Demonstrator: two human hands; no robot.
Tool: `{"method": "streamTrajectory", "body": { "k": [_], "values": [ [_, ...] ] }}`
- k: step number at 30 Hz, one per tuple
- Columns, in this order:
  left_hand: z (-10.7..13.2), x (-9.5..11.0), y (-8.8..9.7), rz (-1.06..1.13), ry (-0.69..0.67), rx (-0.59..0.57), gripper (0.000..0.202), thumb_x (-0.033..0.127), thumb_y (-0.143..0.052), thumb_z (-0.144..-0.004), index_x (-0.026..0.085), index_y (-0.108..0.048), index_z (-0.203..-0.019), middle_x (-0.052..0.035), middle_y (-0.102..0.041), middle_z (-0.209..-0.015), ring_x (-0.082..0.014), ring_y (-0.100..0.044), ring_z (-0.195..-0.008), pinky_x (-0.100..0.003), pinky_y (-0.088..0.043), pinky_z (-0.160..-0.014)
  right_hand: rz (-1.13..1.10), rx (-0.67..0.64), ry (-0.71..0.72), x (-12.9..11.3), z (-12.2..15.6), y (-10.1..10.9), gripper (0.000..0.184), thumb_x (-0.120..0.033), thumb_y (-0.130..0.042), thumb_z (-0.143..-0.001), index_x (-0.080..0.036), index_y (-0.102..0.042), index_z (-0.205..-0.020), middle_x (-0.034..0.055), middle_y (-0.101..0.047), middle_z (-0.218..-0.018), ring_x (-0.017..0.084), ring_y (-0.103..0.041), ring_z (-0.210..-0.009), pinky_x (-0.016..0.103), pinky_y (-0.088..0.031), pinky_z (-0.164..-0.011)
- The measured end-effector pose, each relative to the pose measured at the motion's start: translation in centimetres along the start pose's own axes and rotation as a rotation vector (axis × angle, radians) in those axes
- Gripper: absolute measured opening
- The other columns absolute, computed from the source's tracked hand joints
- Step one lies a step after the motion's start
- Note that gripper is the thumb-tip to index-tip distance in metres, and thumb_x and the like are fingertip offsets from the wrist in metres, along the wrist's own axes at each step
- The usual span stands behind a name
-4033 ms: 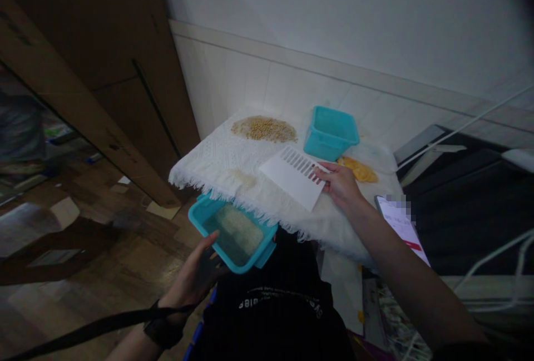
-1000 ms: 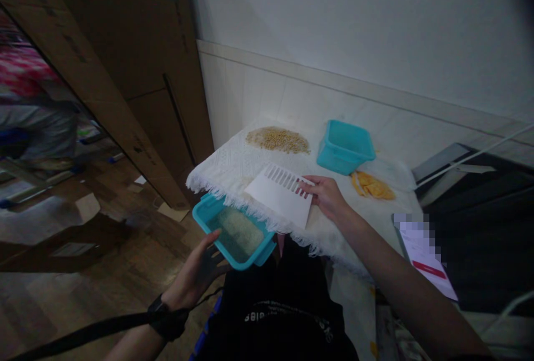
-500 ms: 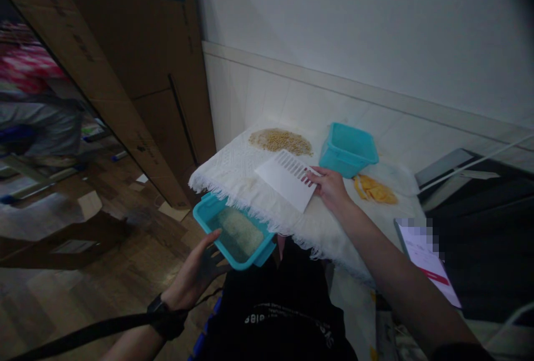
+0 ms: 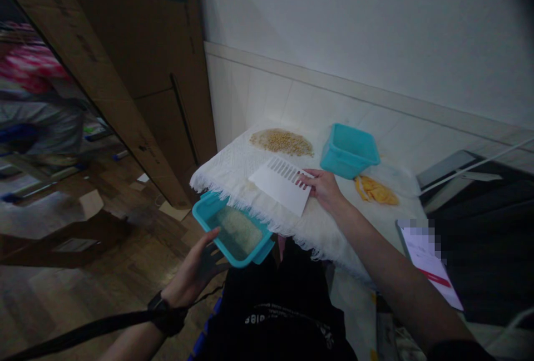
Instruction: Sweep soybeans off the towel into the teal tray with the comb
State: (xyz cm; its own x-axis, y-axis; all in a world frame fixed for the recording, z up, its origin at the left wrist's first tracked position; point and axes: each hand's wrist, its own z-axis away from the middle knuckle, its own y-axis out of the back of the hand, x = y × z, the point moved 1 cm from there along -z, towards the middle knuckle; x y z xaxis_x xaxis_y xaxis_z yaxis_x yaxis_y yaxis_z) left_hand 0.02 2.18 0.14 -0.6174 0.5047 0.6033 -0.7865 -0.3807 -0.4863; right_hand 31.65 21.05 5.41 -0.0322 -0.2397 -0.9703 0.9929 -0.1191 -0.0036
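Note:
At the table's front edge my left hand grips a teal plastic container, thumb over the rim and fingers at its side. Pale grains lie inside it; the cloth's fringe hangs over its far side. My right hand holds a thin white slotted scraper by its right side, low over the white fringed cloth. I cannot tell whether the scraper touches the cloth. Beyond it a heap of tan beans or grains is spread on the cloth.
A second teal container stands at the back right. Beside it lie a crumpled yellow bag or cloth and a clear lid-like piece. A tablet or phone is at the right. Cardboard boxes and a seated person are left.
My right hand has drawn the slotted scraper slightly left and toward me, and it lies flatter. The left hand and its container have hardly moved.

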Motion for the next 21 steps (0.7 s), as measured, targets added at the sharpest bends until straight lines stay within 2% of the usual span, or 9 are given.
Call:
{"method": "streamTrajectory", "body": {
  "k": [4, 8, 10, 12, 14, 17, 21],
  "values": [
    [-0.2, -0.1, 0.2, 0.0, 0.002, -0.021, 0.031, 0.035, -0.08, -0.099, 0.017, -0.077, -0.124, -0.0173, -0.083, -0.133, -0.0345, -0.081, -0.121, -0.047, -0.07, -0.098, 0.012, -0.044, -0.029, 0.8, 1.3, -0.4, 0.028, -0.02, -0.098, -0.063, -0.016, -0.087, -0.088, 0.0054, -0.082, -0.07, 0.019, -0.072, -0.057, 0.03, -0.062, -0.055],
    [-0.4, -0.3, 0.4, 0.014, -0.004, -0.015, 0.031, 0.035, -0.082, -0.097, 0.018, -0.077, -0.123, -0.0185, -0.081, -0.138, -0.036, -0.08, -0.122, -0.05, -0.069, -0.1, 0.021, -0.181, -0.009, 1.4, 3.1, -0.8, 0.045, -0.033, -0.105, -0.055, -0.016, -0.089, -0.093, 0.0065, -0.083, -0.074, 0.021, -0.074, -0.061, 0.03, -0.061, -0.057],
    [-0.5, -0.3, 0.4, 0.014, -0.006, -0.005, 0.03, 0.034, -0.081, -0.097, 0.018, -0.077, -0.122, -0.0189, -0.082, -0.134, -0.0364, -0.08, -0.122, -0.051, -0.069, -0.101, 0.026, -0.208, 0.018, 1.2, 3.1, -0.8, 0.049, -0.036, -0.106, -0.054, -0.016, -0.089, -0.096, 0.0065, -0.084, -0.074, 0.021, -0.074, -0.061, 0.031, -0.061, -0.058],
    [-0.5, -0.2, 0.4, 0.003, -0.004, 0.001, 0.031, 0.034, -0.081, -0.097, 0.017, -0.078, -0.122, -0.0189, -0.083, -0.128, -0.0365, -0.08, -0.119, -0.051, -0.069, -0.099, 0.003, -0.165, 0.052, 0.6, 2.3, -0.7, 0.047, -0.033, -0.105, -0.056, -0.016, -0.089, -0.097, 0.0062, -0.084, -0.076, 0.021, -0.074, -0.062, 0.031, -0.061, -0.059],
    [-0.5, -0.2, 0.5, -0.008, -0.01, -0.006, 0.033, 0.036, -0.083, -0.095, 0.018, -0.078, -0.123, -0.0177, -0.084, -0.125, -0.0358, -0.081, -0.115, -0.05, -0.07, -0.095, -0.027, -0.069, 0.075, -0.1, 1.0, -0.7, 0.039, -0.028, -0.101, -0.061, -0.017, -0.087, -0.096, 0.0055, -0.084, -0.077, 0.021, -0.075, -0.063, 0.032, -0.063, -0.061],
    [-0.8, -0.3, 0.8, -0.016, -0.023, -0.029, 0.037, 0.038, -0.085, -0.095, 0.019, -0.077, -0.125, -0.017, -0.083, -0.131, -0.0352, -0.082, -0.114, -0.049, -0.071, -0.09, -0.023, 0.063, 0.075, -0.9, -1.1, -1.0, 0.026, -0.02, -0.094, -0.07, -0.019, -0.083, -0.093, 0.0035, -0.083, -0.074, 0.021, -0.076, -0.064, 0.032, -0.064, -0.062],
    [-1.3, -0.5, 1.4, -0.017, -0.04, -0.037, 0.043, 0.04, -0.084, -0.095, 0.019, -0.075, -0.132, -0.0183, -0.079, -0.143, -0.036, -0.08, -0.122, -0.053, -0.071, -0.095, -0.011, 0.067, 0.05, -0.8, -2.2, -2.3, 0.016, -0.013, -0.087, -0.075, -0.019, -0.081, -0.088, 0.0017, -0.081, -0.07, 0.019, -0.074, -0.06, 0.029, -0.063, -0.059]
  ]
}}
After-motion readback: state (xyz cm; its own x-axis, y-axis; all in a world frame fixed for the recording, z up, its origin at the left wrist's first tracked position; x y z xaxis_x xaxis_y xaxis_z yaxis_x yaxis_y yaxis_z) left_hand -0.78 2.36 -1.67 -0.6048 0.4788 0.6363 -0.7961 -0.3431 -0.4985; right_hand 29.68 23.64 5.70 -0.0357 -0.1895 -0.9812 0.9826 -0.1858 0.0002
